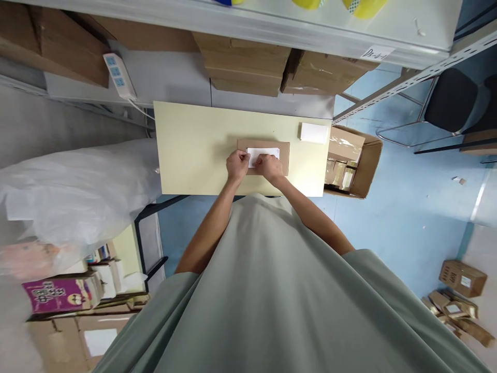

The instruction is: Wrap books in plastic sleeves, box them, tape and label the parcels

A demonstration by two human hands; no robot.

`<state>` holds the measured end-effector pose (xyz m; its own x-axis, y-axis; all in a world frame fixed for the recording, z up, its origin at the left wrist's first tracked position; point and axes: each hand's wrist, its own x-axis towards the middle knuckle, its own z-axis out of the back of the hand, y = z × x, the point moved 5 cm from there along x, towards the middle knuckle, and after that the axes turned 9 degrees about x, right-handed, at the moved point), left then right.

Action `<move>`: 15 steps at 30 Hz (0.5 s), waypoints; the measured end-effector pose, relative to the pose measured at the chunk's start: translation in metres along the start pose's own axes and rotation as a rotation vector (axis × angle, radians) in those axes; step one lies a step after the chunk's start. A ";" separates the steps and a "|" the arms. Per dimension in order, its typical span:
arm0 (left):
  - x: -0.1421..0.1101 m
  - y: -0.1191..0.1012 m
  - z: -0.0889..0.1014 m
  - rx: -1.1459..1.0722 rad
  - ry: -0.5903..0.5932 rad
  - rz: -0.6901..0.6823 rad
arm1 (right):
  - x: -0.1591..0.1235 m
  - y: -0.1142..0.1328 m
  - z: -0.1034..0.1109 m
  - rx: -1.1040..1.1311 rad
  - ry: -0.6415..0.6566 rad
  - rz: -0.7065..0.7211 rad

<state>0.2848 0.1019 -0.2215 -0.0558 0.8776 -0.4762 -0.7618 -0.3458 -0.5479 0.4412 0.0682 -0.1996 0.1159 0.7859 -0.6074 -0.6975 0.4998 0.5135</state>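
A flat brown cardboard parcel [285, 160] lies on the pale yellow table [194, 150]. On top of it rests a white paper label [267, 151] with small print near its right end. My left hand [237, 165] pinches the label's left edge between thumb and fingers. Over the right part of the label, my right hand [269, 167] is closed, its curled fingertips touching the paper. Whether those fingers hold anything is hidden. Farther right on the table sits a stack of white labels or paper [313, 133].
An open carton [370, 166] with packed parcels stands against the table's right side. Above the far edge runs a metal shelf [272, 33] with tape rolls. Behind are brown boxes [248, 62] and a white power strip [119, 75]. Plastic-wrapped bulk [77, 191] borders the left.
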 end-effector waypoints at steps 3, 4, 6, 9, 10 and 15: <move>0.000 -0.001 0.001 0.026 0.007 -0.006 | -0.001 0.004 -0.001 -0.023 0.010 0.004; 0.000 -0.001 0.002 0.030 0.010 -0.012 | 0.001 0.006 0.000 -0.020 0.002 0.002; 0.001 -0.002 0.002 0.041 0.013 -0.025 | 0.007 0.013 0.004 -0.020 -0.020 -0.001; 0.002 -0.002 0.001 0.069 0.015 -0.049 | 0.017 0.023 0.009 -0.034 -0.058 0.007; 0.002 -0.003 0.001 0.082 0.017 -0.057 | 0.020 0.025 0.010 -0.036 -0.068 0.009; 0.002 -0.002 0.000 0.130 0.052 -0.083 | 0.032 0.029 0.011 -0.028 -0.094 -0.005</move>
<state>0.2857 0.1043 -0.2212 0.0419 0.8817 -0.4700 -0.8396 -0.2239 -0.4949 0.4330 0.1116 -0.1972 0.1844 0.8148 -0.5496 -0.7162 0.4944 0.4926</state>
